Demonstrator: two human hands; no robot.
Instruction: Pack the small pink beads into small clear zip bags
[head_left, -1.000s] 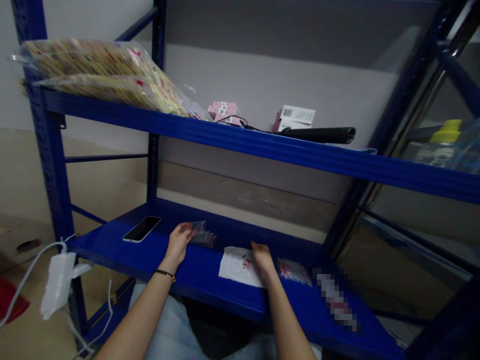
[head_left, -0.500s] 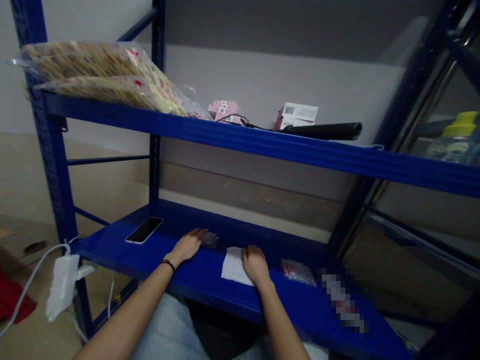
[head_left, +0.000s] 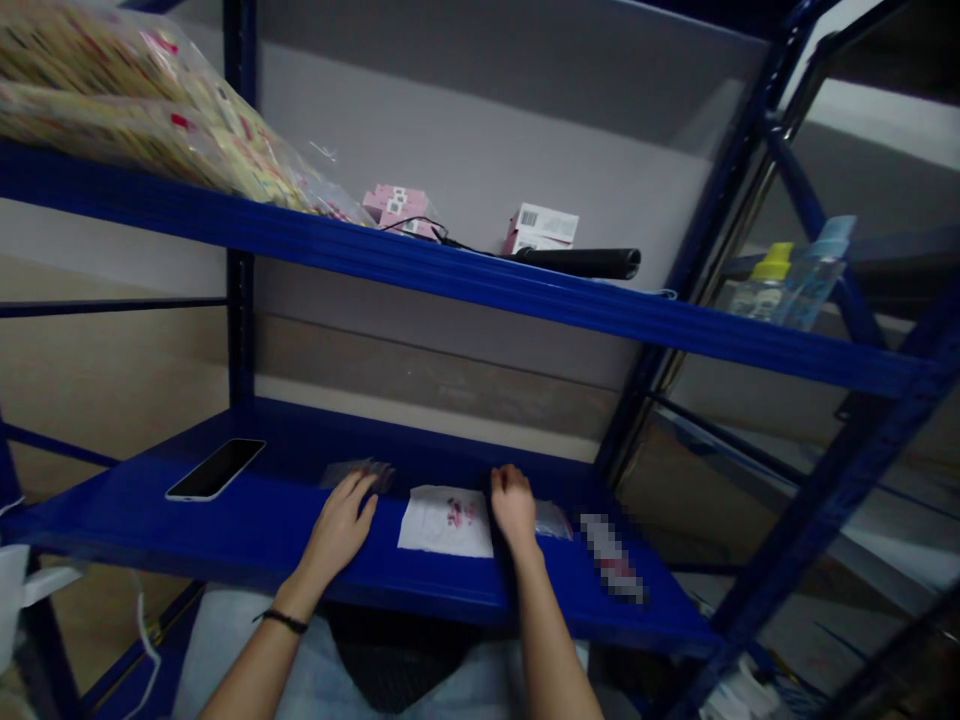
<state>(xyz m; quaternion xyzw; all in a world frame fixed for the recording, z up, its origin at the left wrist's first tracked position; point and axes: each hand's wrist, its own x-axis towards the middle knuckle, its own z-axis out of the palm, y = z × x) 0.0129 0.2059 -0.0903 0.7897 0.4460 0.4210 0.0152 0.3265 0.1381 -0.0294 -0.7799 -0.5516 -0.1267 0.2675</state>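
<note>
Reaching over blue shelf (head_left: 262, 530), grey wall (head_left: 450, 170) behind: hands (head_left: 341, 522), left spread atop bags (head_left: 385, 475), right's hold unclear

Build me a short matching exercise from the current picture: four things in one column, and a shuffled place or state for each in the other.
Things:
1. phone
2. sheet of paper
3. left hand
4. black tube

Places and states:
A. at the thin clear bags
B. on the upper shelf, in front of the stacked boxes
C. dark screen facing up, on the lower shelf
D. white, with small pink pieces on it

Right pairs: 1-C, 2-D, 3-A, 4-B
</note>
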